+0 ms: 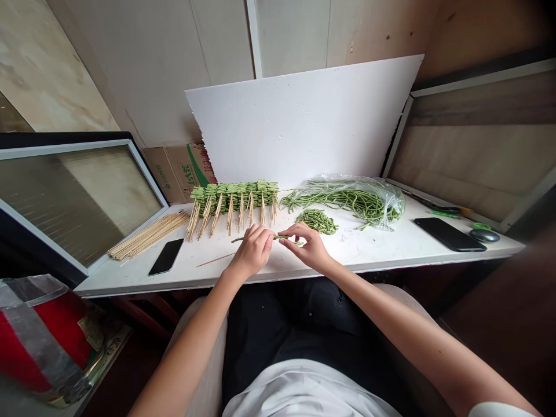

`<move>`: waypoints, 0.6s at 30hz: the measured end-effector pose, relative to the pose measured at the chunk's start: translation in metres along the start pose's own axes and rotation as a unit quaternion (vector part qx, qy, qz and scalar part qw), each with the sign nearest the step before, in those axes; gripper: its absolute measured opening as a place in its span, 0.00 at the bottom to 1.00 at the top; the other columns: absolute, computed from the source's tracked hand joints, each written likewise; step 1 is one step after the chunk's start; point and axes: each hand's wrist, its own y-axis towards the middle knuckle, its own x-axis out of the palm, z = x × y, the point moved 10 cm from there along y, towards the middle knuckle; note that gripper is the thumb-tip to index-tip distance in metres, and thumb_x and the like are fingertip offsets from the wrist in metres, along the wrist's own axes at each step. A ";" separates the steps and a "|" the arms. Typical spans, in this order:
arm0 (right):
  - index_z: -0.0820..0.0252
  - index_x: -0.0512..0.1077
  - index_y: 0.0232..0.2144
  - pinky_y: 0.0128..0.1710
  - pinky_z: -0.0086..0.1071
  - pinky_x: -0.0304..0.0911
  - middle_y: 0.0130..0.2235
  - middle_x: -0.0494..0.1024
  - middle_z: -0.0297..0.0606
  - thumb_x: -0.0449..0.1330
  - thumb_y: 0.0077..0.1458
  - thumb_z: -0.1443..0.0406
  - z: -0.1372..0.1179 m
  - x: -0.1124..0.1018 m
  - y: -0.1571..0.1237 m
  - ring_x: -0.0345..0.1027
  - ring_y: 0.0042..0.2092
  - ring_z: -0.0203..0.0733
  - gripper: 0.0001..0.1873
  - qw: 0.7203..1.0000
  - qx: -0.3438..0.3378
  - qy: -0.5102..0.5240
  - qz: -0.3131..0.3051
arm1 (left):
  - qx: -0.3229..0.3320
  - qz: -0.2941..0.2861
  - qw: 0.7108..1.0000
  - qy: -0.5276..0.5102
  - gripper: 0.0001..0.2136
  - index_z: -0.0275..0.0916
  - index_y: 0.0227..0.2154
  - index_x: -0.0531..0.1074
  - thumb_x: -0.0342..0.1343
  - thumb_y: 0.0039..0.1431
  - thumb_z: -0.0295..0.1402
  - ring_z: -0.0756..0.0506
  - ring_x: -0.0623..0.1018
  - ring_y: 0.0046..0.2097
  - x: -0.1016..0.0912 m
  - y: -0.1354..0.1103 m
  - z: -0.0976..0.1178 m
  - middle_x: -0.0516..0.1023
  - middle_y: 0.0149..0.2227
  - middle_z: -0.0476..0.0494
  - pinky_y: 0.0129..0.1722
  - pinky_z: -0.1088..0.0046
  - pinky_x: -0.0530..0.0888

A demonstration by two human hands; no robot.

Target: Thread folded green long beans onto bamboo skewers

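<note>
A green long bean lies across both hands just above the table's front. My left hand is closed round its middle, and the bean's left end sticks out past the knuckles. Thumb and fingers of my right hand pinch the bean's right end. One thin wooden skewer rests on the table left of my left hand. Just beyond my right hand is a heap of short cut bean pieces. Skewered bean pieces are stacked behind my left hand, their bare sticks pointing towards me.
Loose skewers lie in a pile at the left, near a phone. Whole long beans fill a clear plastic bag at the back right. Another black phone and a mouse sit far right. A white board stands behind.
</note>
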 end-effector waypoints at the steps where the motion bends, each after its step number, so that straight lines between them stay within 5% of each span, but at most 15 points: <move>1: 0.51 0.84 0.44 0.39 0.40 0.68 0.38 0.82 0.41 0.68 0.63 0.52 0.000 0.000 0.000 0.70 0.40 0.46 0.13 1.000 -0.001 -0.001 0.001 | 0.002 0.002 1.000 0.003 0.13 0.39 0.43 0.74 0.44 0.76 0.31 0.39 0.71 0.43 0.001 0.000 0.001 0.77 0.40 0.40 0.47 0.61 0.69; 8: 0.52 0.81 0.40 0.38 0.39 0.67 0.37 0.81 0.40 0.67 0.64 0.54 -0.006 0.002 0.001 0.70 0.40 0.47 0.10 1.000 -0.024 -0.014 -0.005 | 0.027 0.013 1.000 -0.002 0.10 0.38 0.42 0.75 0.48 0.74 0.27 0.40 0.72 0.43 0.000 0.001 0.009 0.78 0.38 0.40 0.45 0.62 0.69; 12: 0.53 0.76 0.39 0.42 0.41 0.65 0.36 0.80 0.40 0.61 0.69 0.63 -0.011 0.006 0.001 0.67 0.39 0.47 0.05 0.998 -0.040 -0.033 -0.018 | 0.040 0.021 0.998 -0.032 0.10 0.39 0.39 0.76 0.50 0.73 0.25 0.40 0.72 0.43 0.000 0.001 0.012 0.79 0.36 0.41 0.46 0.61 0.71; 18: 0.54 0.75 0.35 0.45 0.41 0.64 0.33 0.79 0.38 0.54 0.61 0.76 -0.013 0.011 0.000 0.66 0.40 0.47 0.14 0.998 -0.030 -0.035 -0.050 | 0.035 0.025 0.993 -0.105 0.14 0.41 0.34 0.77 0.49 0.69 0.20 0.41 0.73 0.42 0.003 -0.001 0.009 0.78 0.34 0.43 0.44 0.62 0.73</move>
